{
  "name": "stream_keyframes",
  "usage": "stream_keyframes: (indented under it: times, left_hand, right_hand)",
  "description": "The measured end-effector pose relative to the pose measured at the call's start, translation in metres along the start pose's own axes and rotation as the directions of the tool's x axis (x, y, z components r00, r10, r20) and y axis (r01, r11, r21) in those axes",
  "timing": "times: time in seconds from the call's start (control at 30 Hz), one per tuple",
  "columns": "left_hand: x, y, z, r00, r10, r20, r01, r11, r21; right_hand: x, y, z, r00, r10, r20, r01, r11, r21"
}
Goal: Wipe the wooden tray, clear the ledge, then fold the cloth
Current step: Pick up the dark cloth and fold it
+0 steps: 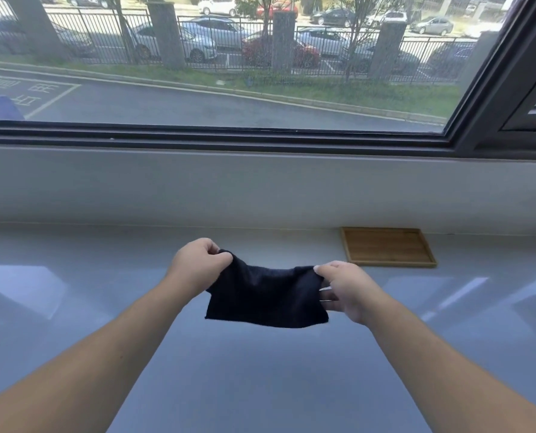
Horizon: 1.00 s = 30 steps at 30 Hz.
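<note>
Both arms reach forward over a wide, pale grey ledge that runs below a large window. Between the hands hangs a dark cloth, almost black, stretched sideways and held up off the ledge so that its lower edge droops free above the surface. The left hand is closed on the cloth's upper left corner, thumb and curled fingers pinching the fabric into a small bunch. The right hand grips the upper right corner, the thumb pressed on top of the fabric and the fingers tucked behind it; a thin ring shows on one finger. The cloth looks doubled over, with a roughly rectangular outline, its top edge sagging slightly between the two grips. The wooden tray lies flat on the ledge to the right, beyond the right hand, its far long side set against the low grey wall under the window frame. The tray is a shallow rectangle with a raised rim, and it is apart from both the cloth and the hands. The ledge surface is glossy and carries pale reflections on either side of the arms. Through the glass, a road, a strip of grass, a metal fence with stone posts, and parked cars are visible outside.
</note>
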<state>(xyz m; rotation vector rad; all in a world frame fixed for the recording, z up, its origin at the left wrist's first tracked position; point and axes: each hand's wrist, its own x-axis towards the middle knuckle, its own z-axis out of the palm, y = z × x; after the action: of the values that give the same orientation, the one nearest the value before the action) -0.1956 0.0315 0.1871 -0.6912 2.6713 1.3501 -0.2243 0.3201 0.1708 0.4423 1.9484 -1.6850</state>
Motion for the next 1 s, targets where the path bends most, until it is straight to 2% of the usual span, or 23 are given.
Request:
stream_keyframes:
  times: [0.1, 0.37, 0.47, 0.57, 0.63, 0.7, 0.73, 0.77, 0.83, 0.93, 1.0]
  left_hand:
    - [-0.01, 0.012, 0.019, 0.996, -0.013, 0.083, 0.013, 1.0, 0.0]
    - [-0.03, 0.035, 0.055, 0.959, -0.049, 0.278, 0.104, 0.977, -0.187]
    - [-0.032, 0.038, 0.049, 0.885, -0.013, 0.465, 0.214, 0.898, -0.384]
    - [-0.033, 0.033, 0.046, 0.815, 0.037, 0.578, 0.275, 0.853, -0.443]
    - [-0.032, 0.023, 0.049, 0.853, 0.056, 0.519, 0.214, 0.87, -0.445]
    - [-0.028, 0.009, 0.052, 0.939, 0.028, 0.342, 0.121, 0.906, -0.406]
    - [-0.026, 0.0, 0.051, 0.966, 0.002, 0.259, 0.1, 0.919, -0.381]
    - [-0.024, -0.009, 0.051, 0.971, -0.019, 0.238, 0.111, 0.919, -0.379]
    - [-0.02, -0.025, 0.051, 0.925, -0.044, 0.378, 0.209, 0.889, -0.408]
    - [-0.014, -0.037, 0.056, 0.772, -0.008, 0.635, 0.339, 0.851, -0.401]
    - [-0.009, -0.039, 0.063, 0.734, 0.054, 0.678, 0.344, 0.83, -0.438]
  right_hand:
    - [-0.008, -0.005, 0.028, 0.996, 0.009, 0.091, -0.015, 0.997, 0.073]
    - [-0.013, -0.011, 0.062, 0.976, -0.052, 0.21, 0.046, 0.998, 0.036]
    - [-0.011, -0.007, 0.055, 0.967, -0.084, 0.24, 0.071, 0.995, 0.064]
    - [-0.007, 0.003, 0.049, 0.957, -0.084, 0.278, 0.052, 0.991, 0.123]
    - [-0.004, 0.008, 0.05, 0.962, -0.093, 0.257, 0.055, 0.987, 0.15]
    - [-0.001, 0.01, 0.051, 0.963, -0.093, 0.251, 0.048, 0.983, 0.179]
    - [0.0, 0.01, 0.051, 0.962, -0.092, 0.257, 0.038, 0.978, 0.205]
    - [0.001, 0.009, 0.05, 0.958, -0.091, 0.271, 0.025, 0.971, 0.237]
    - [0.003, 0.006, 0.044, 0.939, -0.093, 0.332, -0.011, 0.954, 0.299]
    - [0.009, 0.004, 0.033, 0.904, -0.133, 0.407, -0.049, 0.912, 0.407]
    - [0.016, 0.007, 0.031, 0.914, -0.129, 0.385, -0.08, 0.871, 0.484]
